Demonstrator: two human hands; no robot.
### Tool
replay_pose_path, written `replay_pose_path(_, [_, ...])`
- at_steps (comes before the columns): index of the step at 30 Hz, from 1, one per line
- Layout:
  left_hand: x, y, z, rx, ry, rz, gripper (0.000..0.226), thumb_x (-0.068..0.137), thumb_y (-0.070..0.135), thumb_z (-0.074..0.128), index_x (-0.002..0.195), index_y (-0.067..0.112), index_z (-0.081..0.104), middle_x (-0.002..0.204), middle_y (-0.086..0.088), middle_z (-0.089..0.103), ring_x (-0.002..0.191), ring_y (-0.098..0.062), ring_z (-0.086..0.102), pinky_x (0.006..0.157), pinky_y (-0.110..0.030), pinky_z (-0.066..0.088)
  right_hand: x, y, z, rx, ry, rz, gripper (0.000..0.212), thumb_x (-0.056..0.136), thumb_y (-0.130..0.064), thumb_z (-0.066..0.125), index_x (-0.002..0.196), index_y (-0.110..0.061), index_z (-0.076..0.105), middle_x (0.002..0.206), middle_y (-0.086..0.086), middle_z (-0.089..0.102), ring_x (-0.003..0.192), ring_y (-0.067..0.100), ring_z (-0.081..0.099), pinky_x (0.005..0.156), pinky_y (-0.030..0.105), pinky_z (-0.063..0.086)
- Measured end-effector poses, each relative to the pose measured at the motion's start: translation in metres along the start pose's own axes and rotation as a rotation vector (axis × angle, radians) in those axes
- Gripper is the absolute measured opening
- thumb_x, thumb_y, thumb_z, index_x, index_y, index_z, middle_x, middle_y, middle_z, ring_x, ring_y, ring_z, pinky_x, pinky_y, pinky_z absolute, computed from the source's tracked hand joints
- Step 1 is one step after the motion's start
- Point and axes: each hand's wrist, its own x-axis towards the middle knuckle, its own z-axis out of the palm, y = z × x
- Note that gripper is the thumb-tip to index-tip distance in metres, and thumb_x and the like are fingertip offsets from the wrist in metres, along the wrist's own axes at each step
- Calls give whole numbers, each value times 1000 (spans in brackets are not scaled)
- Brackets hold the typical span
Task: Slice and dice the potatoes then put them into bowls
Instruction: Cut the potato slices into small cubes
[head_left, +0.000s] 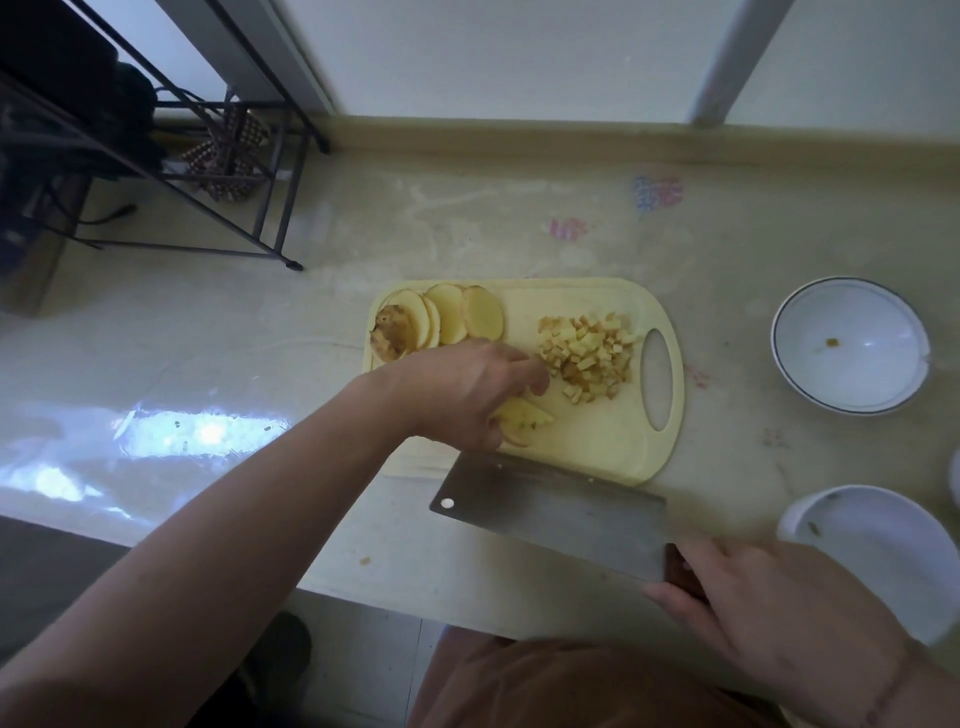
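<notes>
Potato dicing under way on a yellow cutting board (597, 447) at mid-frame.

Potato slices (457, 317) fan along the board's upper left; just below them the left hand (462, 389) has its fingers (535, 376) curled down over a small stack of slices (522, 418), which pokes out to its lower right. Diced cubes (589, 353) heap just right of that hand. Below the board, the right hand (779, 618) grips the cleaver (556, 512) by its handle, blade slanting up-left toward the held stack, so the left hand is nearer. Two white bowls (789, 332) wait on the tabletop (545, 223) at far right.
</notes>
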Motion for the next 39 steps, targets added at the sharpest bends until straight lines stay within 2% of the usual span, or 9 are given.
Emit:
replay_pose_path(3, [2, -5, 4, 48, 79, 59, 53, 74, 14, 70, 126, 9, 60, 112, -7, 66, 100, -29, 62, 91, -43, 51, -16, 8, -4, 28, -35, 9, 73, 97, -64, 13, 70, -16, 62, 38, 2, 45, 22, 16, 39, 22, 26, 23])
replay_pose_path(7, [2, -9, 11, 80, 142, 145, 47, 72, 9, 72, 119, 8, 66, 107, -5, 68, 101, -27, 63, 88, -41, 51, -35, 19, -2, 17, -109, 55, 72, 95, -68, 18, 98, -11, 62, 41, 8, 52, 24, 20, 43, 23, 28, 35])
replay_pose_path(13, [-4, -14, 11, 12, 155, 140, 42, 78, 11, 75, 119, 12, 69, 111, -1, 70, 101, -25, 62, 88, -40, 51, -46, 28, -6, 70, -129, 168, 75, 92, -73, 20, 81, -14, 66, 39, 7, 52, 24, 21, 45, 26, 32, 39])
replay_pose_path(17, [-8, -16, 14, 57, 179, 142, 45, 78, 27, 81, 120, 16, 69, 118, -2, 68, 104, -27, 64, 85, -45, 54, -45, 34, -22, 165, -118, 288, 50, 90, -75, 19, 77, -34, 44, 36, -2, 49, 26, 7, 45, 26, 28, 38])
replay_pose_path(19, [-10, -17, 20, 79, 200, 117, 54, 78, 39, 82, 125, 17, 67, 124, -2, 65, 105, -28, 64, 81, -45, 56, -41, 35, -29, 274, -169, 383, 45, 90, -75, 18, 76, -38, 39, 36, -9, 48, 28, -5, 41, 33, 15, 38])
replay_pose_path(23, [-11, -15, 34, 96, 241, 105, 57, 76, 34, 86, 126, 13, 67, 123, -6, 64, 97, -31, 68, 68, -42, 59, -36, 22, -35, 537, -207, 553, 58, 78, -88, 17, 75, -41, 51, 45, -17, 53, 40, -4, 51, 55, 16, 43])
replay_pose_path(28, [-19, -7, 48, 33, 359, 23, 51, 77, 29, 84, 122, 11, 70, 120, -4, 65, 86, -28, 69, 57, -34, 57, -20, 11, -33, 692, -275, 623, 92, 55, -102, 13, 66, -21, 56, 51, 3, 58, 49, 13, 56, 63, 27, 43])
replay_pose_path(32, [-25, 9, 69, -24, 530, -153, 43, 74, 19, 84, 114, 8, 72, 111, -8, 66, 76, -31, 68, 54, -35, 57, -6, 2, -25, 745, -263, 611, 84, 57, -101, 13, 71, -25, 48, 59, 12, 55, 49, 15, 50, 58, 30, 40])
replay_pose_path(39, [-35, 28, 91, -243, 732, -324, 40, 80, 16, 80, 118, 9, 71, 120, -6, 61, 80, -20, 64, 65, -27, 55, 11, -4, -12, 788, -239, 580, 71, 70, -90, 21, 69, -23, 45, 55, 5, 48, 49, 11, 44, 54, 29, 38])
